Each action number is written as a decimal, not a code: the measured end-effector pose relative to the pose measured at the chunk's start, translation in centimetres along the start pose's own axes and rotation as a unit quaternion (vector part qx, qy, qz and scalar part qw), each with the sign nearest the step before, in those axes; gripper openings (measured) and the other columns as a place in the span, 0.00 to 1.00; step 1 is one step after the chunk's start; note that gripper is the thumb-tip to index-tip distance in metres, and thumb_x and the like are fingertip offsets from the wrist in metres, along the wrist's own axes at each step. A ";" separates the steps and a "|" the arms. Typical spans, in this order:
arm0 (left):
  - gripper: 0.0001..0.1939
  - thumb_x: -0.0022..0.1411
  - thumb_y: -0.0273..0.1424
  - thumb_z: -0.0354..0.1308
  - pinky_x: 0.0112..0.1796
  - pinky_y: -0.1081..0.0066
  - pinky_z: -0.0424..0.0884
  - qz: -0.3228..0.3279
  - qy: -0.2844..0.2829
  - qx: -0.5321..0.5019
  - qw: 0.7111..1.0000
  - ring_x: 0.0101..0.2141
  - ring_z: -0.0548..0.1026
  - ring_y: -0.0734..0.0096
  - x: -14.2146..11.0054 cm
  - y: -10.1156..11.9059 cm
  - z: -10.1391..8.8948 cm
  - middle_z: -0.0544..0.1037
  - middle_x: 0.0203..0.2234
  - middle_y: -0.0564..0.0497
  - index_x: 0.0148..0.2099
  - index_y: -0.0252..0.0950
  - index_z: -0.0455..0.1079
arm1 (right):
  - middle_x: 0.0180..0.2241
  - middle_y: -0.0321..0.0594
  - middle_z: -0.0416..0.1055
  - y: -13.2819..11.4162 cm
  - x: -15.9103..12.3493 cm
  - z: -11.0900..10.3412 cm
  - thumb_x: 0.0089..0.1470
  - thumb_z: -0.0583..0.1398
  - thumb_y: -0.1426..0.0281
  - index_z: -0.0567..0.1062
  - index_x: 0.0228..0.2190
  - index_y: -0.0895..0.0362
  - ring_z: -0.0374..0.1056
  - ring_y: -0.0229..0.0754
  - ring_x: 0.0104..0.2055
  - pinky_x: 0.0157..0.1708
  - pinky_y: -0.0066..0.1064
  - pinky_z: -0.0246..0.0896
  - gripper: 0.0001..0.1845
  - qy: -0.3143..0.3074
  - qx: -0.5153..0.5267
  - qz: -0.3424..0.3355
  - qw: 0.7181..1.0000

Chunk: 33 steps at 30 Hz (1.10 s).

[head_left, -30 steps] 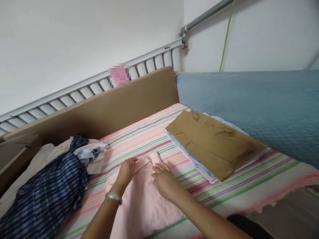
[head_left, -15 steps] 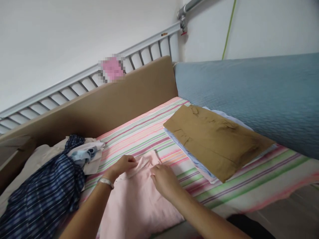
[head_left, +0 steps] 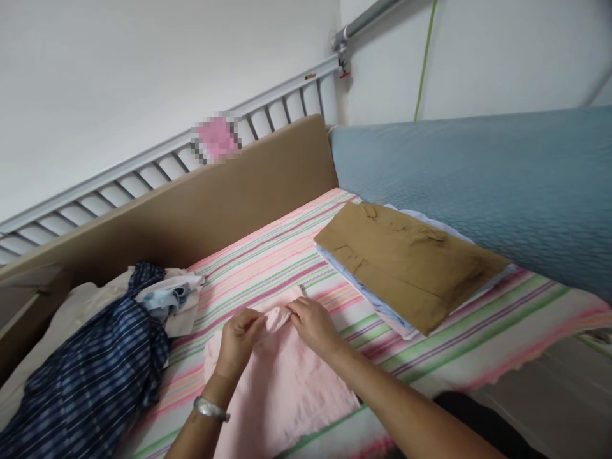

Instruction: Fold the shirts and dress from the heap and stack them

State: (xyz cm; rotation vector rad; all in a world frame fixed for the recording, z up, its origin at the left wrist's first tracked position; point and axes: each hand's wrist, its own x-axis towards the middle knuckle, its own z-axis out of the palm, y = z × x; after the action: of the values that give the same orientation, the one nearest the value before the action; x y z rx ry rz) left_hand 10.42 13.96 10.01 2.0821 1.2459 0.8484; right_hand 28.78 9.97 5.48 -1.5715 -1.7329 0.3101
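Note:
A pale pink garment (head_left: 282, 389) lies on the striped sheet (head_left: 248, 255) in front of me. My left hand (head_left: 241, 335) pinches its top edge, and a silver bracelet (head_left: 210, 408) circles that wrist. Close by on the right, my right hand (head_left: 310, 322) has its fingers closed on the same edge. Between the two hands a bit of the pink cloth is bunched and slightly raised. The exact kind of garment cannot be made out.
Folded brown trousers (head_left: 406, 255) top a flat pile at right. A blue plaid garment (head_left: 95, 363) and pale clothes lie in a heap at left. Beyond are a brown headboard (head_left: 268, 166), a radiator (head_left: 138, 182) and a blue padded side (head_left: 468, 166).
My left hand has drawn up the garment's edge and now pinches it near the right hand. The cloth between them is more bunched. The view has shifted slightly.

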 end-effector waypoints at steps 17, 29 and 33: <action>0.09 0.55 0.37 0.57 0.29 0.71 0.71 0.021 0.090 -0.026 0.995 0.34 0.73 0.67 0.5 -2.6 1.0 0.75 0.33 0.48 0.31 0.38 0.74 | 0.43 0.43 0.72 0.4 0.5 -0.6 0.52 0.52 0.77 0.73 0.43 0.56 0.65 0.41 0.46 0.46 0.31 0.56 0.18 0.004 -0.013 0.029 0.999; 0.15 0.56 0.38 0.57 0.41 0.65 0.68 0.050 -0.026 0.071 0.996 0.38 0.72 0.65 0.6 -0.4 1.0 0.76 0.38 0.47 0.45 0.38 0.70 | 0.34 0.36 0.74 -0.5 0.8 0.8 0.53 0.55 0.76 0.75 0.34 0.55 0.67 0.37 0.39 0.41 0.28 0.58 0.09 0.019 0.174 -0.032 0.984; 0.11 0.56 0.36 0.54 0.34 0.69 0.67 -0.005 -0.107 0.076 0.991 0.32 0.73 0.66 2.3 0.6 1.2 0.77 0.29 0.48 0.35 0.36 0.74 | 0.36 0.36 0.75 -0.3 0.7 0.8 0.53 0.55 0.75 0.73 0.40 0.55 0.68 0.38 0.39 0.40 0.28 0.58 0.13 0.015 0.147 -0.014 0.989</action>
State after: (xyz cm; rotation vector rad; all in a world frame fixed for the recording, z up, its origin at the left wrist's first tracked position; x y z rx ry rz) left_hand 12.52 15.59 10.22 2.2176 1.2363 0.5223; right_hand 28.05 10.84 5.34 -1.3313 -1.6008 0.5010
